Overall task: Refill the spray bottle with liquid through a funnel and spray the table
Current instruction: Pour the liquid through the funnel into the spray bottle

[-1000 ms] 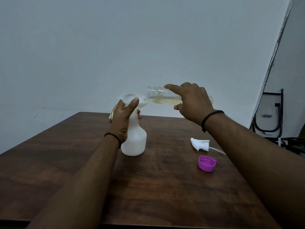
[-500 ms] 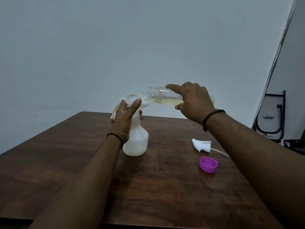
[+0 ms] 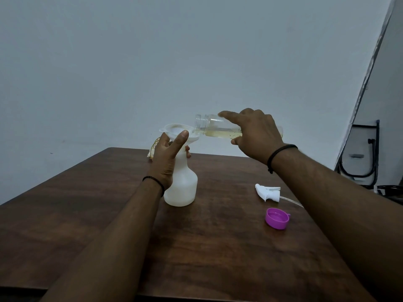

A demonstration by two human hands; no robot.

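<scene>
**Pour in progress: clear bottle tipped into funnel**

Left hand (image 3: 165, 159) wraps the neck of the white spray bottle (image 3: 182, 188), grip closed around it just under the funnel (image 3: 178, 130), thumb raised against the funnel's bowl. Likely purpose: keep bottle and funnel from tipping while liquid goes in.

Right hand (image 3: 255, 132) has its grip clamped on a clear bottle (image 3: 212, 127), held nearly level, mouth at the funnel's right rim. Index finger lies along the top of it, probably for fine control of the tilt. Pale yellow liquid pools along its lower side, reaching toward the mouth; a stream into the funnel is too faint to confirm.

Spray bottle stands upright on the worktop (image 3: 218, 258), towards the far centre. Opaque white, bulbous base narrowing to a slim neck; fill level not readable through the plastic.

Set aside to the right, well apart from the pour: white trigger head (image 3: 269, 192) lying on its side with its dip tube trailing, and a purple cap (image 3: 277, 218) open side up, nearer the camera. Both kept within reach of the right hand for reassembly, by my judgement.
</scene>
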